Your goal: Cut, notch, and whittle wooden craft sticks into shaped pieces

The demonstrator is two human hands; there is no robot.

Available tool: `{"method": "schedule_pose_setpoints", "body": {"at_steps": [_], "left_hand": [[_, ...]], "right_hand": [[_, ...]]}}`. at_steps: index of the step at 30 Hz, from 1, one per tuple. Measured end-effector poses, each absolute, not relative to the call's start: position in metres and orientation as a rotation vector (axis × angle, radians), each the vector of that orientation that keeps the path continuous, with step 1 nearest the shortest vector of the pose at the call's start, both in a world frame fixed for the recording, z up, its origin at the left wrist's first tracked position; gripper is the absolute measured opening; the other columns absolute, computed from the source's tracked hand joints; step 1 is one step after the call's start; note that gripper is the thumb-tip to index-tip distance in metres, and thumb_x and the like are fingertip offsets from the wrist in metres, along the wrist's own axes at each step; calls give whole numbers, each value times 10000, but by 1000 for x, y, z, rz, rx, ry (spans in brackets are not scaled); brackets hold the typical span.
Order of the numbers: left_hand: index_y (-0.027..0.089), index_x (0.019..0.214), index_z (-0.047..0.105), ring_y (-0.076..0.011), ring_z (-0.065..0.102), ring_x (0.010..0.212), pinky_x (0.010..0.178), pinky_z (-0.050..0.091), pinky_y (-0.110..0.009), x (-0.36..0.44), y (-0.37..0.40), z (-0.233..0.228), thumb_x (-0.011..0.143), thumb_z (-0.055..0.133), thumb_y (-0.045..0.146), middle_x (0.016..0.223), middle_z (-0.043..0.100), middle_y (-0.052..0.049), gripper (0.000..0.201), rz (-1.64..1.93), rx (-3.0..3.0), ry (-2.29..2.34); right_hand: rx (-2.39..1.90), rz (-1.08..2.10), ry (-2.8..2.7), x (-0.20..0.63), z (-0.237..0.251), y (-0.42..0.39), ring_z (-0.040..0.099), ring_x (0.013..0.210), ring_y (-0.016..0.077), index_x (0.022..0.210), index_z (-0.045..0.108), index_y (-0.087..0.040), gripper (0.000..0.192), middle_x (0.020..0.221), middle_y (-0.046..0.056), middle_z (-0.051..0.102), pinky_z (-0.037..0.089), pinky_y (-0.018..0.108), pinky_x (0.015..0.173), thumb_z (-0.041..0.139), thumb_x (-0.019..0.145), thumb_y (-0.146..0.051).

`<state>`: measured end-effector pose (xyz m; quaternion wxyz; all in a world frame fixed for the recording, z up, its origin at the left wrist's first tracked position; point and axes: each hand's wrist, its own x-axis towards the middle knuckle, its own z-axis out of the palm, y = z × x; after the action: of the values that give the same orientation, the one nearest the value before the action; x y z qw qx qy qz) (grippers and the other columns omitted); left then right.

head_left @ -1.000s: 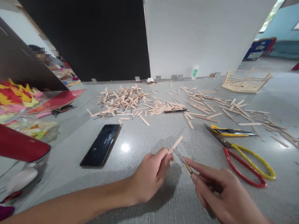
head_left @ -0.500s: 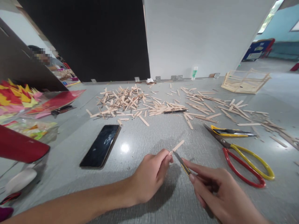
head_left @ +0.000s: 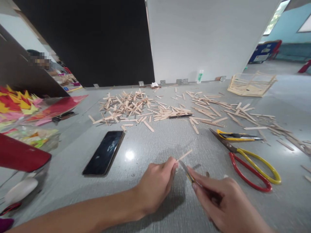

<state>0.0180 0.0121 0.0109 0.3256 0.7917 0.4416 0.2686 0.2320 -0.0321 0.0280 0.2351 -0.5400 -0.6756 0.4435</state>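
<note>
My left hand [head_left: 155, 184] pinches a wooden craft stick [head_left: 186, 155] between thumb and forefinger, its free end pointing up and right. The stick's other end is hidden in the fingers. My right hand [head_left: 225, 199] is closed around a craft knife [head_left: 187, 171] with a yellow-edged body. The knife's blade lies at the stick, close to the left fingertips; whether it touches the wood I cannot tell. Farther up the table, loose craft sticks [head_left: 167, 114] lie in a wide scatter, with several crossed pieces [head_left: 126, 103] heaped at the left.
Red-and-yellow-handled scissors [head_left: 255, 171] and a yellow cutter [head_left: 238, 136] lie at the right. A phone [head_left: 104, 153] is left of my hands, beyond it a red cylinder [head_left: 24, 152]. A stick frame [head_left: 251, 85] and glue tube [head_left: 200, 77] stand farther back. Another person sits far left.
The craft stick has turned and now shows a narrower side. The knife and my right hand have shifted slightly left and down. My view has moved a little.
</note>
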Motion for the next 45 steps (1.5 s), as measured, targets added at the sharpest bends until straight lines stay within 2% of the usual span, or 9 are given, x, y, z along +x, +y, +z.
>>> {"method": "schedule_pose_setpoints", "body": {"at_steps": [4, 8, 10, 17, 23, 29, 34, 38, 45], "left_hand": [[255, 890, 412, -133, 347, 471, 531, 285, -272, 18, 10, 11, 1087, 277, 263, 591, 411, 91, 239, 684, 2130, 1196], [256, 892, 429, -146, 398, 508, 554, 296, -281, 16, 9, 8, 1077, 284, 272, 626, 497, 60, 236, 669, 2175, 1225], [256, 901, 438, -153, 424, 531, 572, 302, -287, 15, 9, 7, 1067, 294, 269, 649, 529, 47, 219, 660, 2182, 1233], [257, 882, 396, -127, 396, 494, 543, 320, -253, 14, 11, 11, 1097, 273, 286, 614, 434, 83, 249, 666, 2088, 1175], [248, 895, 420, -120, 424, 516, 569, 350, -243, 14, 11, 12, 1116, 279, 319, 621, 454, 81, 271, 680, 2038, 1076], [248, 892, 417, -125, 423, 507, 561, 343, -254, 14, 11, 14, 1108, 279, 312, 620, 459, 74, 264, 652, 2021, 1060], [246, 896, 433, -133, 435, 511, 564, 349, -259, 15, 12, 16, 1100, 288, 302, 619, 469, 70, 256, 636, 2016, 1074], [243, 889, 440, -134, 443, 514, 564, 353, -260, 16, 12, 15, 1102, 294, 306, 621, 483, 65, 266, 635, 2016, 1078], [240, 885, 453, -137, 461, 520, 577, 372, -264, 14, 12, 15, 1108, 284, 315, 615, 484, 65, 290, 630, 2019, 1053]], "right_hand": [[-1467, 1505, -1644, 228, 33, -31, 346, 496, 118, 1469, 661, -142, 563, 541, -69, 404, 306, 234, 454, 486, 1038, -460], [-1511, 1309, -1793, 227, 34, -31, 291, 482, 108, 1438, 694, -166, 514, 544, -83, 336, 263, 236, 445, 511, 1034, -425], [-1495, 1372, -1747, 226, 35, -31, 287, 480, 109, 1433, 698, -163, 520, 540, -84, 334, 265, 241, 450, 516, 1034, -442], [-1305, 1615, -1490, 228, 46, -25, 352, 525, 125, 1395, 718, -125, 643, 522, -54, 472, 330, 278, 548, 534, 1020, -614], [-1378, 1531, -1492, 222, 42, -28, 313, 528, 117, 1425, 688, -101, 620, 542, -78, 402, 280, 259, 513, 569, 1012, -548], [-1388, 1608, -1423, 219, 50, -26, 322, 502, 114, 1376, 714, -63, 729, 497, -68, 442, 299, 266, 519, 577, 962, -646], [-1397, 1677, -1331, 218, 49, -26, 367, 496, 114, 1471, 606, -21, 848, 500, -64, 502, 334, 260, 521, 582, 945, -686], [-1405, 1775, -1274, 212, 42, -29, 284, 426, 94, 1563, 492, -35, 930, 494, -76, 522, 249, 237, 424, 573, 927, -709], [-1403, 1667, -1420, 214, 40, -32, 369, 490, 107, 1506, 599, -109, 712, 511, -71, 500, 329, 228, 497, 546, 1005, -612]]}}
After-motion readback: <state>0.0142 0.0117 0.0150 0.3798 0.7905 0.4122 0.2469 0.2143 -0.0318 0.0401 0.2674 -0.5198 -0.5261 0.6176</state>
